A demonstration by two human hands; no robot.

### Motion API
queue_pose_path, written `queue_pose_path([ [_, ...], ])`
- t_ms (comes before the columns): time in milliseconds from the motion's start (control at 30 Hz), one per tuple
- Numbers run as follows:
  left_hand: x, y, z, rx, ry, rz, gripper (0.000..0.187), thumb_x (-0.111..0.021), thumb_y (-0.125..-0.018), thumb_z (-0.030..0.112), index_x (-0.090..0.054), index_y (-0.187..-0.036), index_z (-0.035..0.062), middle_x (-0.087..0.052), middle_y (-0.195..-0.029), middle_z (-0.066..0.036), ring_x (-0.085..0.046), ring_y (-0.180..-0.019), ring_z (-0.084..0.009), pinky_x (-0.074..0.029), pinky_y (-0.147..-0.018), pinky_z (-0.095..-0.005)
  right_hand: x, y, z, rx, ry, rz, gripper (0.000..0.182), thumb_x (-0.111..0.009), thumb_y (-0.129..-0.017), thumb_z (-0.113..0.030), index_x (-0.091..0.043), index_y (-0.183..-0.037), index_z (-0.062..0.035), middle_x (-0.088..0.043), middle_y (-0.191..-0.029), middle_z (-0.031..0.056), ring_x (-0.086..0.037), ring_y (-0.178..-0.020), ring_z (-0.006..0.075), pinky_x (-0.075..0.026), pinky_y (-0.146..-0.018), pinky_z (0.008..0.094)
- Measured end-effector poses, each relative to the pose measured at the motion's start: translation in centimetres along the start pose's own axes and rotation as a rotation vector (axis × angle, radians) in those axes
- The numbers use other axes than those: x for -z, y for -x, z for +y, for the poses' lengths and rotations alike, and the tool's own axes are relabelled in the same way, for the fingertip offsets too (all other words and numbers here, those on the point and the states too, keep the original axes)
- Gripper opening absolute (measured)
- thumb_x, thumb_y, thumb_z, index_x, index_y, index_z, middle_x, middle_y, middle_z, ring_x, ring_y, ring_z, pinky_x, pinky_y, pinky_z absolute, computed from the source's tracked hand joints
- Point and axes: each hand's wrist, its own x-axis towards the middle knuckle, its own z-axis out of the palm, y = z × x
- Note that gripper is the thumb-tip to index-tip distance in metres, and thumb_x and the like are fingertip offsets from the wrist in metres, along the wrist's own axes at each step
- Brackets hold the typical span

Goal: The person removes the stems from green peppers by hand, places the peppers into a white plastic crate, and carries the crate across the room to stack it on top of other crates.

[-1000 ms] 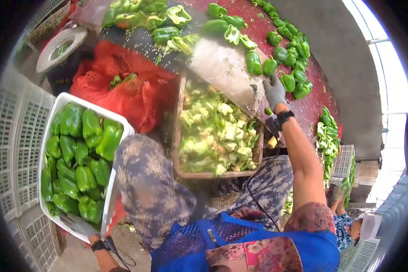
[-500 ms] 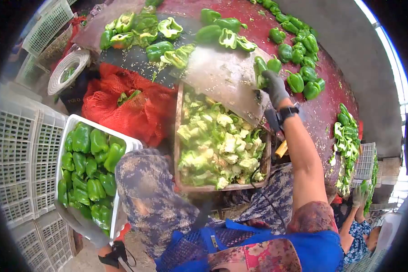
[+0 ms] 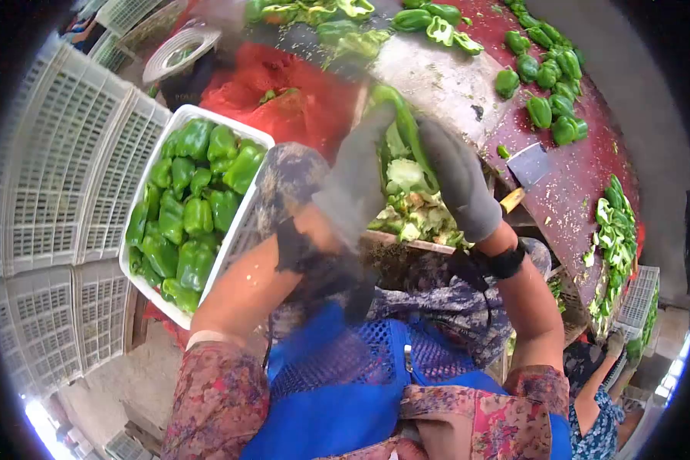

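Both of my hands wear grey gloves and are in front of me, over a box (image 3: 406,244) of pale green pepper cores and scraps (image 3: 425,218). Between them is a green bell pepper (image 3: 399,103) that looks split open, its edge running down between the hands. My left hand (image 3: 360,165), smeared by motion, grips it from the left. My right hand (image 3: 456,169) is closed on its right side. Beyond the right hand, a cleaver (image 3: 530,165) with a wooden handle lies at the edge of the red table (image 3: 590,161).
On my left stands a white crate (image 3: 264,138) of whole green peppers (image 3: 184,207), beside stacked white plastic baskets (image 3: 46,169). A red mesh sack (image 3: 276,100) lies ahead. Peppers (image 3: 556,77) and cut strips (image 3: 615,230) line the table; another person's arm (image 3: 594,383) shows at right.
My left hand has moved from the white crate to the middle. My right hand has come back from the table, and both now hold a pepper together. The view has shifted.
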Motion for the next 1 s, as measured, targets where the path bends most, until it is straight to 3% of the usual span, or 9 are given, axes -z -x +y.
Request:
queue_pose_path([
  [100,1.6,-0.3,-1.8,-0.147,-0.017,0.05,0.036,-0.046,-0.104,0.03,-0.057,-0.127,0.0057,-0.065,-0.107,-0.005,-0.064,-0.097,-0.0177,-0.055,-0.085,-0.0344,0.9,-1.4,-4.2,-0.287,0.263,0.098,0.033,-0.059,-0.095,-0.013,-0.058,-0.126,-0.0008,-0.061,-0.122,0.0173,-0.066,-0.096,0.0279,-0.052,-0.085,0.0384],
  [267,2.7,-0.9,-2.2,-0.198,-0.319,0.256,0.035,-0.05,-0.1,0.033,-0.06,-0.118,0.0048,-0.063,-0.107,-0.008,-0.062,-0.096,-0.0166,-0.052,-0.081,-0.0335,0.7,-0.3,-5.3,-0.145,0.377,-0.391,0.045,-0.069,-0.084,-0.016,-0.058,-0.126,-0.0076,-0.063,-0.114,0.0182,-0.064,-0.088,0.0396,-0.053,-0.077,0.0453],
  [500,2.2,0.6,-1.7,-0.169,-0.423,0.412,0.033,-0.053,-0.094,0.025,-0.058,-0.117,0.0023,-0.062,-0.104,-0.011,-0.061,-0.091,-0.0198,-0.05,-0.075,-0.0362,-1.4,0.2,-2.7,-0.117,0.463,-0.513,0.03,-0.069,-0.083,-0.016,-0.06,-0.111,-0.0092,-0.063,-0.1,0.015,-0.064,-0.086,0.0396,-0.051,-0.073,0.0482],
  [700,5.1,-1.7,-1.2,-0.191,-0.361,0.419,0.028,-0.052,-0.097,0.023,-0.058,-0.115,0.0011,-0.06,-0.087,-0.006,-0.057,-0.072,-0.0167,-0.048,-0.063,-0.033,-2.8,2.0,-3.3,-0.081,0.485,-0.111,0.027,-0.066,-0.083,-0.007,-0.062,-0.109,-0.0116,-0.065,-0.095,0.013,-0.067,-0.075,0.0327,-0.055,-0.064,0.0398],
  [767,4.4,-0.7,-0.7,-0.149,-0.344,0.424,0.027,-0.053,-0.098,0.023,-0.058,-0.114,0.0013,-0.058,-0.082,-0.004,-0.054,-0.068,-0.0154,-0.047,-0.061,-0.0317,-3.6,2.5,-2.8,-0.048,0.398,0.146,0.031,-0.071,-0.081,-0.005,-0.061,-0.11,-0.0106,-0.065,-0.094,0.012,-0.067,-0.074,0.0296,-0.054,-0.063,0.0372],
  [833,4.9,-0.6,-1.4,-0.186,-0.275,0.456,0.027,-0.054,-0.099,0.023,-0.058,-0.115,0.002,-0.058,-0.083,-0.004,-0.053,-0.068,-0.0148,-0.047,-0.062,-0.0314,-3.7,2.2,-3.6,-0.554,-0.429,0.358,0.019,-0.07,-0.09,-0.008,-0.061,-0.107,-0.0068,-0.063,-0.09,0.001,-0.062,-0.073,0.0126,-0.05,-0.061,0.0271],
  [900,4.9,-0.3,-1.5,-0.215,-0.254,0.459,0.027,-0.056,-0.099,0.023,-0.058,-0.117,0.0025,-0.058,-0.084,-0.004,-0.052,-0.068,-0.0143,-0.046,-0.062,-0.0312,-2.7,1.8,-2.7,-0.701,-0.701,0.531,0.014,-0.065,-0.095,-0.011,-0.06,-0.108,-0.0061,-0.062,-0.093,-0.0013,-0.057,-0.073,0.0086,-0.05,-0.061,0.0242],
  [967,4.3,0.3,-1.3,-0.24,-0.264,0.439,0.028,-0.057,-0.098,0.022,-0.058,-0.118,0.0028,-0.058,-0.084,-0.004,-0.052,-0.069,-0.0138,-0.046,-0.063,-0.0314,-1.9,3.0,1.5,-0.615,-0.775,0.578,0.016,-0.063,-0.097,-0.014,-0.06,-0.111,-0.0064,-0.062,-0.096,0.0004,-0.054,-0.074,0.0071,-0.049,-0.06,0.0234],
  [1000,4.5,0.5,-1.3,-0.318,-0.391,0.476,0.029,-0.057,-0.098,0.023,-0.057,-0.119,0.0025,-0.059,-0.087,-0.004,-0.052,-0.071,-0.0135,-0.046,-0.065,-0.0316,-1.4,2.8,1.7,-0.579,-1.258,0.543,0.019,-0.062,-0.098,-0.016,-0.06,-0.114,-0.0063,-0.063,-0.099,0.0012,-0.056,-0.079,0.0067,-0.048,-0.059,0.023],
])
